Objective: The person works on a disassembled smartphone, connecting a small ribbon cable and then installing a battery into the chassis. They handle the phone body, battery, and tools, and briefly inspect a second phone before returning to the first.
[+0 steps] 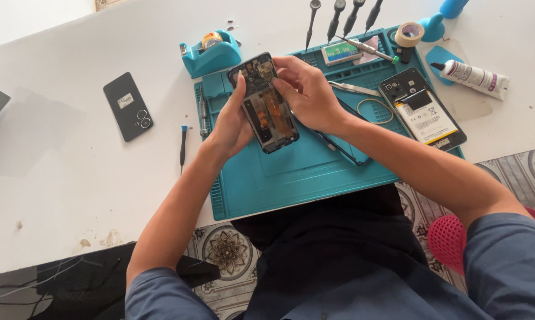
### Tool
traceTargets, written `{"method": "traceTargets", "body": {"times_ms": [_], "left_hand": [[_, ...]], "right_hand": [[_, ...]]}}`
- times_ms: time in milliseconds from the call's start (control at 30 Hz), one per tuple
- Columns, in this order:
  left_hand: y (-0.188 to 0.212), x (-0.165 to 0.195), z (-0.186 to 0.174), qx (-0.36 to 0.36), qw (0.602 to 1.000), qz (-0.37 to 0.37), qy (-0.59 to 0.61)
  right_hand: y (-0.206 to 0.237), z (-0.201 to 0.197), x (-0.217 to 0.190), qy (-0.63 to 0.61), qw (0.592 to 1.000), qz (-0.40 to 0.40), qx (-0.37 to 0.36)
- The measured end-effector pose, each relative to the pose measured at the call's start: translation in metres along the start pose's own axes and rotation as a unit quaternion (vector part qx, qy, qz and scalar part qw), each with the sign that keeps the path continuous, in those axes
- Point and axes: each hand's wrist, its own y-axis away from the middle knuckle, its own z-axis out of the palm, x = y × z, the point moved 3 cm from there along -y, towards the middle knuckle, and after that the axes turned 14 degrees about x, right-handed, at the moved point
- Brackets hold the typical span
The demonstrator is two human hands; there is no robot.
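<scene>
An opened smartphone [264, 104] with its back removed, showing orange flex cables and inner parts, is held above a teal repair mat [303, 172]. My left hand [232, 124] grips its left edge from below. Fingers of my right hand [306, 89] press on its upper right side. Under my right wrist lies a thin dark phone frame [344, 151] on the mat.
On the white table: a black phone back cover [129, 106] at left, a small screwdriver [184, 145], a teal tape dispenser [211, 53], a second opened phone [423, 108], a glue tube [472, 76], a tape roll [409, 34], several screwdrivers [338, 18], tweezers [353, 89].
</scene>
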Motion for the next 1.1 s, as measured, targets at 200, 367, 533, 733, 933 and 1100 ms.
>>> {"method": "traceTargets", "body": {"times_ms": [200,367,533,733,933,1100], "left_hand": [[0.005,-0.002,0.007,-0.040,0.993,-0.039,0.100],[0.003,0.007,0.009,-0.024,0.988,0.013,0.154],[-0.002,0.014,0.000,0.022,0.978,0.063,0.198],[0.000,0.020,-0.009,0.076,0.972,0.115,0.188],[0.002,0.027,-0.009,0.037,0.969,0.158,0.189],[0.005,0.034,-0.010,0.025,0.981,0.176,0.078]], "right_hand": [[0.001,0.001,0.000,0.015,0.999,-0.035,-0.001],[0.003,-0.008,-0.004,0.254,0.942,-0.210,0.065],[0.011,0.007,0.002,0.224,0.966,-0.129,-0.020],[0.029,0.020,0.004,0.185,0.968,-0.153,-0.071],[0.028,0.019,0.013,0.192,0.964,-0.175,-0.051],[0.030,0.022,0.015,0.239,0.954,-0.163,-0.081]]}}
